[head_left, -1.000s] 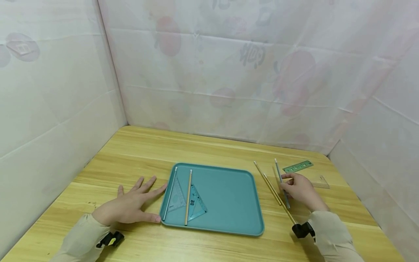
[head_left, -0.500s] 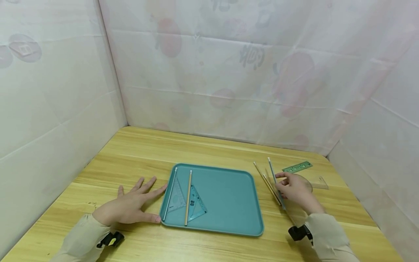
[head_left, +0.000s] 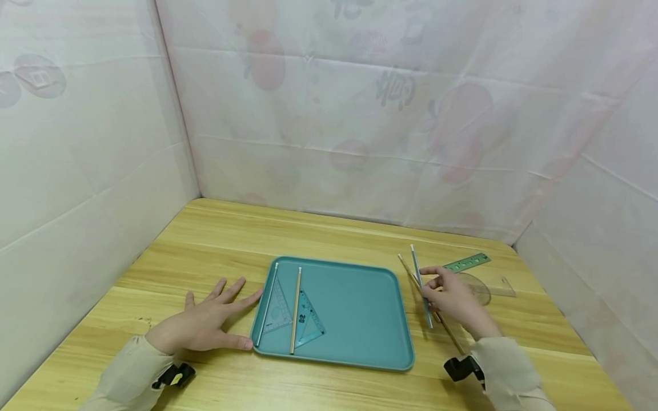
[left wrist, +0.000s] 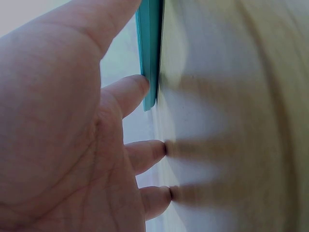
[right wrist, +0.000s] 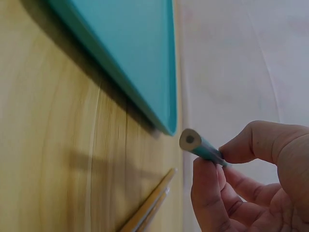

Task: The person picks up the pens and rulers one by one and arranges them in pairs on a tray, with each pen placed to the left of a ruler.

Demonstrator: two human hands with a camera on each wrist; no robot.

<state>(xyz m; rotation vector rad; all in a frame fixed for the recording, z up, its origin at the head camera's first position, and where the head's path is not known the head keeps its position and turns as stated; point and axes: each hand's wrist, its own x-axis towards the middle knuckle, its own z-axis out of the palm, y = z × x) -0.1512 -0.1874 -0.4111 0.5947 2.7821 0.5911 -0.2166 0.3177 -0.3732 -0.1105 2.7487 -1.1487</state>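
Note:
Pinched between the thumb and fingers of my right hand (head_left: 454, 297) is a blue pencil (head_left: 415, 262); the right wrist view shows its flat, unsharpened end. It is held above the table, right of the teal tray (head_left: 360, 319). My left hand (head_left: 197, 328) lies spread on the table, thumb and index finger at the tray's left rim. Inside the tray, a dark pencil (head_left: 268, 302) runs along the left side beside a clear set square (head_left: 279, 313). A gold pencil (head_left: 296, 314) lies next to a blue set square (head_left: 312, 326).
Several gold pencils (right wrist: 150, 205) lie on the table under my right hand, partly hidden in the head view. Beyond them are a green ruler (head_left: 469, 262), a clear protractor (head_left: 479, 292) and another clear piece (head_left: 508, 286). Fabric walls (head_left: 329, 114) enclose the table.
My right hand has lifted the blue pencil and carried it left, over the gold pencils toward the tray. More of the protractor now shows. The left hand stays in place.

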